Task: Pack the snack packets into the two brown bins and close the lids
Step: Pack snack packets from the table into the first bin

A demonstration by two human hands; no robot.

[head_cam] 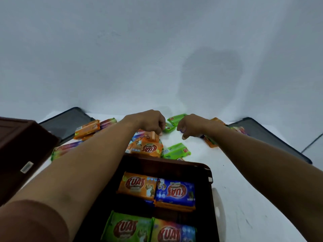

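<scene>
Lying between left grip (150,122) and right grip (189,126), green packet (169,128).

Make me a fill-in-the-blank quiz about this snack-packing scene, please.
1. In the open bin, the packet just right of the orange packet is ___.
2. The left hand and right hand reach past the bin to loose packets on a ___ table.
3. One dark lid lies far left and another far right, which makes ___ in all.

Missing words: blue; white; two.
</scene>
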